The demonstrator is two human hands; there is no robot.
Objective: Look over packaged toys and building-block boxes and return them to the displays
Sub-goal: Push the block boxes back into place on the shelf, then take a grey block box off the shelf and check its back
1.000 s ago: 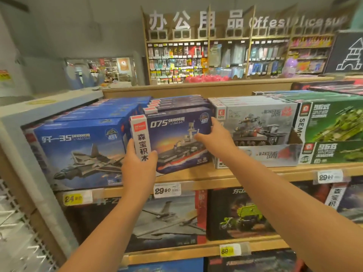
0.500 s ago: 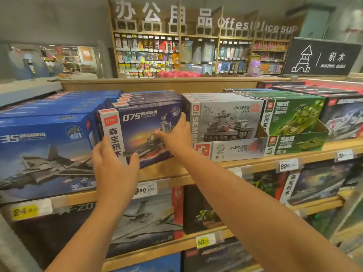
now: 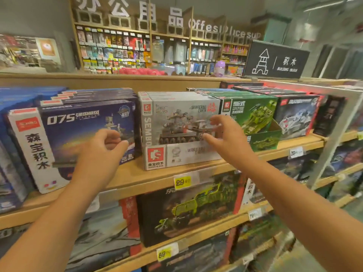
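A dark blue 075 warship box stands upright on the top wooden shelf, front of a row of like boxes. Right of it stands a grey Wandering Earth tank box in a white display carton. My left hand hovers in front of the blue box's lower right, fingers loosely curled, holding nothing. In front of the grey tank box my right hand has its fingers spread and holds nothing.
A green tank box and a white vehicle box stand further right. Bigger dark boxes fill the lower shelves behind yellow price tags. A black building-block sign stands on the top board. A metal post rises at the right.
Both hands have let go of the blue 075 box, which now stands on the shelf. They have moved right, the right hand over to the grey tank box. The view has swung right.
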